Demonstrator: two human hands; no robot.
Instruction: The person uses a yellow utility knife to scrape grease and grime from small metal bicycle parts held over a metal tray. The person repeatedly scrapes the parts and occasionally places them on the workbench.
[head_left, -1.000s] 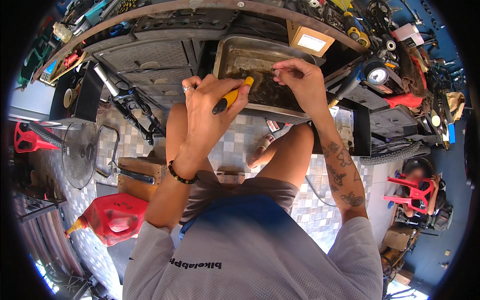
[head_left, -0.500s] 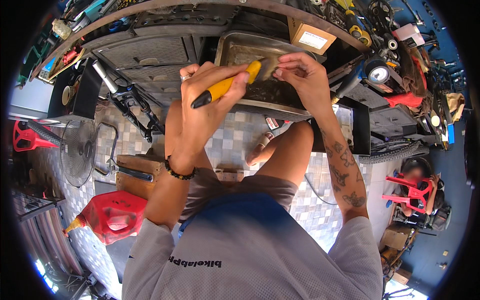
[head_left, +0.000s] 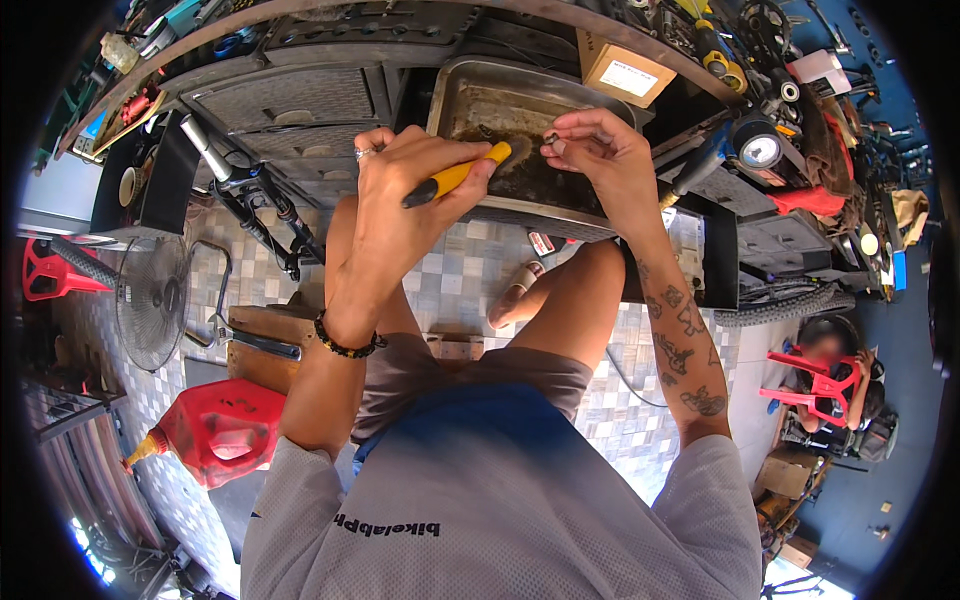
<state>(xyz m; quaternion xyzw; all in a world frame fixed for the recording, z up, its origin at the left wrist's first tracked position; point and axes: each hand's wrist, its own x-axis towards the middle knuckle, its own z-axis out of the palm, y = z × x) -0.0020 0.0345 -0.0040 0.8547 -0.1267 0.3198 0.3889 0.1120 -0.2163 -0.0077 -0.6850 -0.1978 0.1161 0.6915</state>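
My left hand (head_left: 408, 190) is closed round the yellow and black handle of a paintbrush (head_left: 462, 177). The brush tip points over a shallow metal tray (head_left: 450, 92) with dark, wet-looking grime on its bottom. Across from it, my right hand (head_left: 605, 150) pinches a small metal part (head_left: 551, 143) between thumb and fingertips, above the tray. The part is too small to name. Brush and part are apart from each other. The bristles are blurred and hard to make out against the tray.
Behind the tray stands a cardboard box (head_left: 625, 75). Tools crowd the bench at right, near a round gauge (head_left: 759, 150). A bike fork (head_left: 240, 185) leans at left, beside a fan (head_left: 155, 300) and a red jug (head_left: 220, 430). Another person sits by a red stool (head_left: 825, 385) at right.
The brush has drawn back left, away from the part in my right hand, and sits slightly lower. My right hand keeps its pinch, almost in the same place.
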